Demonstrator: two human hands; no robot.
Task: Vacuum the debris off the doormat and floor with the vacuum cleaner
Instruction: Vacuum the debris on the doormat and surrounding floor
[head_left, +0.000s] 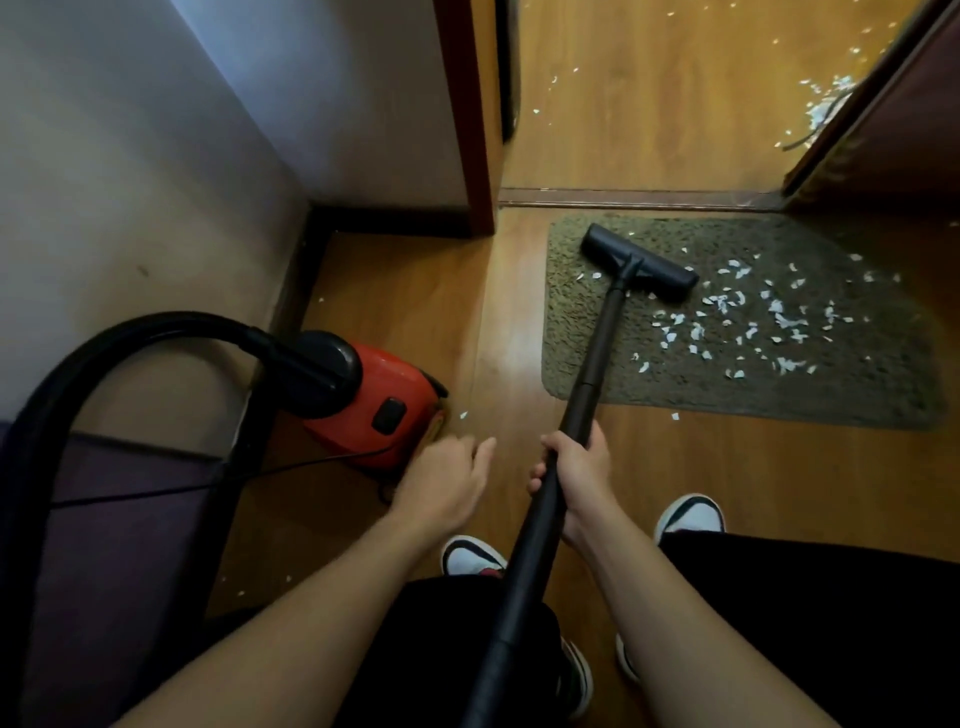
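Nearest: two white sneakers (470, 558), toes toward the doorway, on the wooden floor (415, 301).

Right hand (574, 475): fingers wrapped tight round the black wand (597, 353), thumb on top.

Left hand (447, 480): fingers loosely curled, thumb out, holding nothing that shows; it hovers just beside the canister.

Vacuum cleaner (384, 400): red canister, on the floor at left near the wall (130, 182). Its hose (104, 353) arches up and round to the left; its power cord (156, 491) trails left along the floor.

Floor head (639, 262): flat on the doormat (571, 322), at its far left corner, set aslant.

Paper scraps (779, 317): white, thick over the mat's middle and right; a few lie just beside the head.

Progress, as judged: early. The mat's left strip looks nearly free of scraps. Left to do: most of the mat, single scraps on the boards by the canister, below the mat's near edge and at the lower left, and a wide scatter (826, 104) past the threshold strip (623, 197).

Edges and room: the door frame (470, 130) and dark baseboard (374, 218) close the left; the open door (883, 130) narrows the right. Rightward strokes across the mat have free run. The raised mat border and the threshold strip could catch the head. The hose and cord may limit reach into the far room.
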